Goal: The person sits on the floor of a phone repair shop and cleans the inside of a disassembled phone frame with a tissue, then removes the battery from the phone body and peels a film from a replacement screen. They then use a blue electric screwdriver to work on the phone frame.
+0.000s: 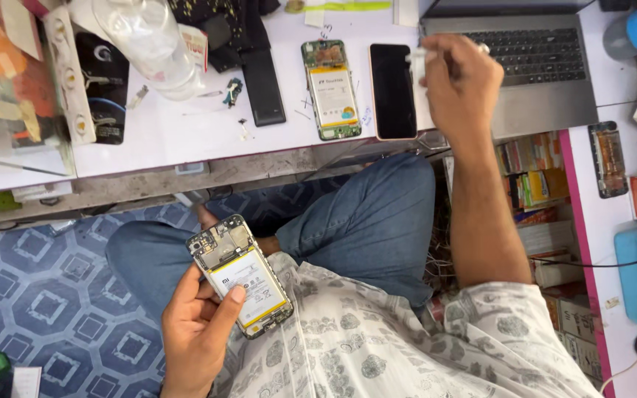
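A: We've got an opened phone (241, 274) in our left hand (199, 324), down over our lap, well apart from the bench. The fingers cradle it from behind and the thumb lies across the yellow-edged battery, so it's a closed, steady hold.

B: And how does it lie?

A: Its long axis runs on a slant, camera end up toward the far left, bottom end toward the near right, close to our patterned shirt (377, 346).

B: What about our right hand (460, 81)?

A: It's stretched out over the white bench (186, 136), just at the near left corner of the laptop (525, 66). The fingers are pinched shut round a small pale thing (419, 60); we can't tell just what it is, only that it's thin and whitish.

B: So which hand is nearer the phone we're holding?

A: The left has it already. The right is well apart from it, far and to the right, so the phone lies down, near and leftward from that pinch.

B: Anything just beside the right hand?

A: A dark-screened phone (393, 90) lies flat on the bench just left of it, long axis running near to far, and left of that a second opened phone (332, 90) with its battery showing, lying the same way.
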`<state>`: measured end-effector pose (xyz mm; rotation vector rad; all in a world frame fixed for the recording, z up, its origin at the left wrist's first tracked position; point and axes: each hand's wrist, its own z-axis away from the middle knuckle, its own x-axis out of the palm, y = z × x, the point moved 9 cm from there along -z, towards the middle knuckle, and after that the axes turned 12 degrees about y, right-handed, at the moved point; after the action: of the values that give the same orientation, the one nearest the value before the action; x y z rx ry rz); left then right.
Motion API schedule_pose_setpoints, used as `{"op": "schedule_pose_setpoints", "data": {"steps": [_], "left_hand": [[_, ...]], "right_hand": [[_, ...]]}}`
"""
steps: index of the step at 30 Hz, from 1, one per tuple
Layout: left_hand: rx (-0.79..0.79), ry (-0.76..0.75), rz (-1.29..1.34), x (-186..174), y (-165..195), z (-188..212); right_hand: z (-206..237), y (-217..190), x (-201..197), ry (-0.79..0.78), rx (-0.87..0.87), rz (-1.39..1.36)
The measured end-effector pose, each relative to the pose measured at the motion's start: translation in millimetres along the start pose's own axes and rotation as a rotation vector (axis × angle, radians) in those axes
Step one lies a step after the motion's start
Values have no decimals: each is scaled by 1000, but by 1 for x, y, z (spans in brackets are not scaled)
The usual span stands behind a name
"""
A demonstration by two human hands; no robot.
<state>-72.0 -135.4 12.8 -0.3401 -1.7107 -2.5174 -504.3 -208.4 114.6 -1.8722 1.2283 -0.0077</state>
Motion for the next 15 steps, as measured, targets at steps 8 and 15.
{"op": "schedule_pose_setpoints", "data": {"steps": [8, 15], "left_hand": [[30, 62, 40, -6, 4, 1], [-20, 49, 93, -6, 3, -3]], "right_hand": [[-46, 50, 46, 28, 16, 47], [-34, 39, 79, -63, 33, -158]]}}
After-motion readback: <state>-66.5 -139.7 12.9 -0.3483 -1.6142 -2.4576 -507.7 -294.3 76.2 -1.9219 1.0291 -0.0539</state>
